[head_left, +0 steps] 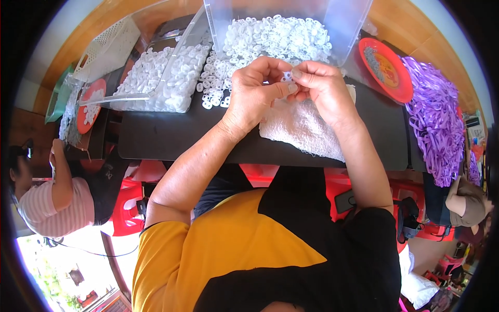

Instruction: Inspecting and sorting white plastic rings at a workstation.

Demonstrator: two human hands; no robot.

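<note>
My left hand (252,92) and my right hand (328,92) meet over the black table (192,138). Their thumbs and fingers pinch a small white plastic piece (287,76), partly hidden by the fingertips. Below them a pale pink towel (304,130) lies on the table. Just left of my left hand, loose white oval pieces with holes (212,83) are spread out. Behind my hands a clear plastic bin (347,28) lies with many such pieces spilling toward me. To its left, another clear bin (122,98) holds white pieces.
At the right, a red plate (401,96) holds small grey parts, beside a heap of purple ribbons (434,125). Far left are another red plate (83,124), a white perforated basket (106,47) and a green basket (56,99). One person (60,203) sits left, another (462,203) right.
</note>
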